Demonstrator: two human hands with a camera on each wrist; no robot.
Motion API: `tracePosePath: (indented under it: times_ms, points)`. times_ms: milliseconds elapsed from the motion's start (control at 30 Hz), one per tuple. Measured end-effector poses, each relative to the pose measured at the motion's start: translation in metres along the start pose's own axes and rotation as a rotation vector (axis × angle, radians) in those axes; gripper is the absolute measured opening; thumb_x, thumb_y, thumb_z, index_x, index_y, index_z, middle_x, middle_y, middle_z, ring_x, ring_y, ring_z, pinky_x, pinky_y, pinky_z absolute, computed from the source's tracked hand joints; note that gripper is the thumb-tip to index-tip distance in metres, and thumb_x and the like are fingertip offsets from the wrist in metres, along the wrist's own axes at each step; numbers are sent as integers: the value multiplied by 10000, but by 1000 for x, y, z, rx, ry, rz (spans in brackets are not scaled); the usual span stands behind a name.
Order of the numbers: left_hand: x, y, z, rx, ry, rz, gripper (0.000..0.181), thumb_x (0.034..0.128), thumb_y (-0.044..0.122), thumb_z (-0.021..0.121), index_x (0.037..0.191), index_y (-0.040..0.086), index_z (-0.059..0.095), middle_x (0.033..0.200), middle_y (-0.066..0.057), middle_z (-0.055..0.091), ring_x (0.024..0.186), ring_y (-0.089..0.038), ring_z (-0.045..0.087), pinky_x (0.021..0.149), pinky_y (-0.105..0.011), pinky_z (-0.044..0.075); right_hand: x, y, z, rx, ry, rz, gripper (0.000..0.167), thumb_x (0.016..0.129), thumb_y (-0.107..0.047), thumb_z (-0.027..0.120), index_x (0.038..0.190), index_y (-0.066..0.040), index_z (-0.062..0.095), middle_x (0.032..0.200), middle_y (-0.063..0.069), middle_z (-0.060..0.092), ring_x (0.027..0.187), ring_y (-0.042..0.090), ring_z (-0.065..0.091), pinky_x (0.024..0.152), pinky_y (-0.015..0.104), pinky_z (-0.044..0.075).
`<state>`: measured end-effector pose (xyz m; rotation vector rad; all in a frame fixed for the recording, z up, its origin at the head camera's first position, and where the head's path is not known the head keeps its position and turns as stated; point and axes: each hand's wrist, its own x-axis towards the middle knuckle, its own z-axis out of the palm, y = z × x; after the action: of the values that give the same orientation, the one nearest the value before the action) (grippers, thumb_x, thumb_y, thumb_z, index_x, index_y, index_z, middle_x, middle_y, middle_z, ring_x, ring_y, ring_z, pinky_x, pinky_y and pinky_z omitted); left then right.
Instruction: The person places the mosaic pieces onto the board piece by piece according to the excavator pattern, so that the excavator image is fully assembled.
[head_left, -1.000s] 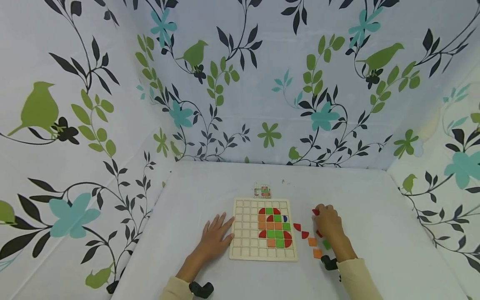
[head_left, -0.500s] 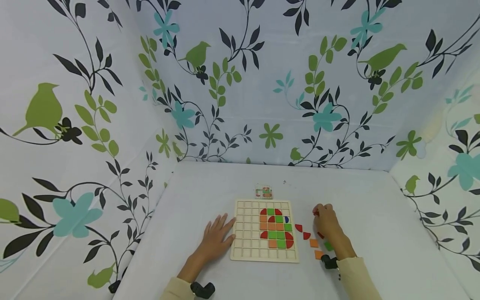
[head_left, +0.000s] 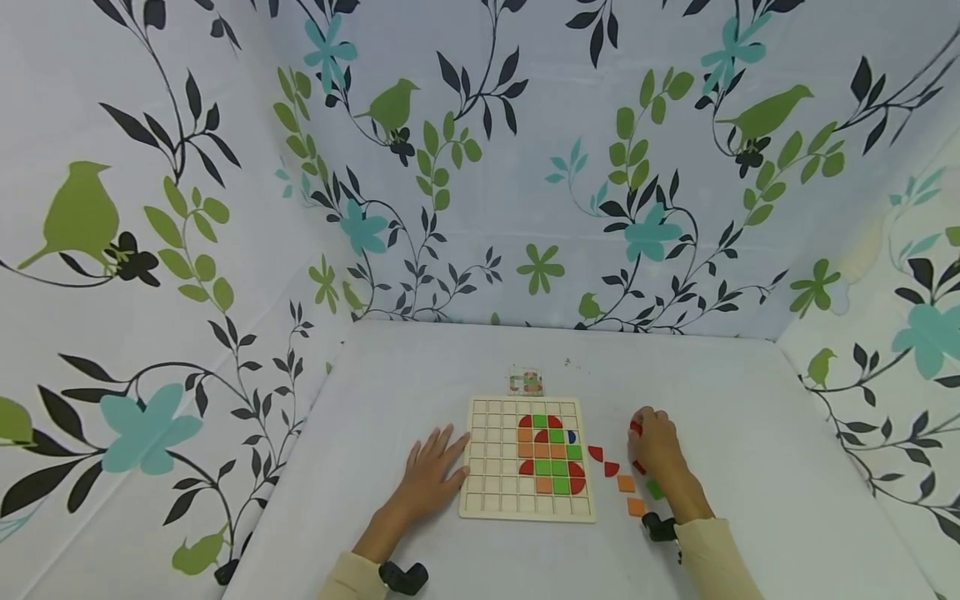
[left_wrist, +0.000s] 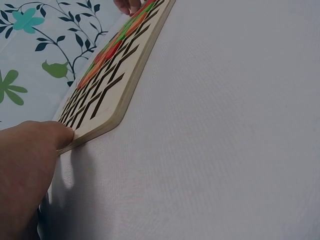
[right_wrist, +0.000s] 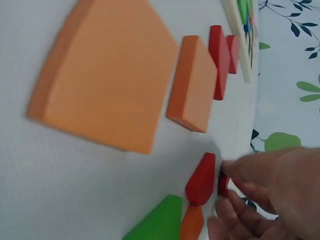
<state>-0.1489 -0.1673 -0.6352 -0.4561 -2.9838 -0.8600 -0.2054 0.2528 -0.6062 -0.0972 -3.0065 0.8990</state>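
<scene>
A wooden grid board [head_left: 491,504] lies on the table, its right half partly filled with red, green, orange and blue tiles. My left hand [head_left: 426,477] is spread flat beside it, fingertips and thumb touching the board's left edge. In the left wrist view the thumb [left_wrist: 60,134] rests against the board's rim. Right of the board, my right hand [head_left: 660,446] pinches a small red tile [right_wrist: 223,184] between thumb and fingers, just above the table. Fingers hide part of that tile. Close by lies another red tile [right_wrist: 201,179], with a green tile [right_wrist: 157,220] near it.
Between the board and my right hand lie loose red tiles [head_left: 611,469] and orange tiles [head_left: 636,507]. A small pattern card [head_left: 525,381] lies behind the board. Patterned cloth [head_left: 465,167] hangs round the back and sides of the white table [head_left: 405,358].
My right hand stays near the same spot while the red tile shifts and turns slightly in its fingers. My left hand and the board keep their places.
</scene>
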Motion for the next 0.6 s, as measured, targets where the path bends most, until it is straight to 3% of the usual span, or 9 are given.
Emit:
tracePosePath:
  times_ms: [167, 400, 600]
  points:
    - [1, 4, -5, 9, -29, -15, 562, 1062, 338, 590, 1593, 185, 487, 1695, -189, 350, 1583, -462, 252, 1225, -741, 141, 1, -1, 2, -6, -37, -9, 328, 998, -45, 658, 1259, 127, 556, 1209, 351, 562, 1067, 457, 574, 979, 603, 552]
    - [2, 2, -5, 28, -67, -33, 569, 1077, 367, 555, 1615, 208, 455, 1716, -159, 318, 1604, -426, 224, 1241, -722, 138, 1, 0, 8, -79, -49, -53, 284, 993, -55, 685, 1224, 98, 626, 1190, 311, 598, 1054, 436, 593, 952, 617, 543]
    - [2, 3, -5, 24, -67, -34, 568, 1075, 362, 559, 1612, 202, 460, 1714, -165, 319, 1602, -433, 224, 1239, -725, 137, -9, -18, 15, -108, -60, -88, 306, 984, -124, 726, 1230, 41, 652, 1208, 256, 630, 1096, 412, 609, 928, 617, 519]
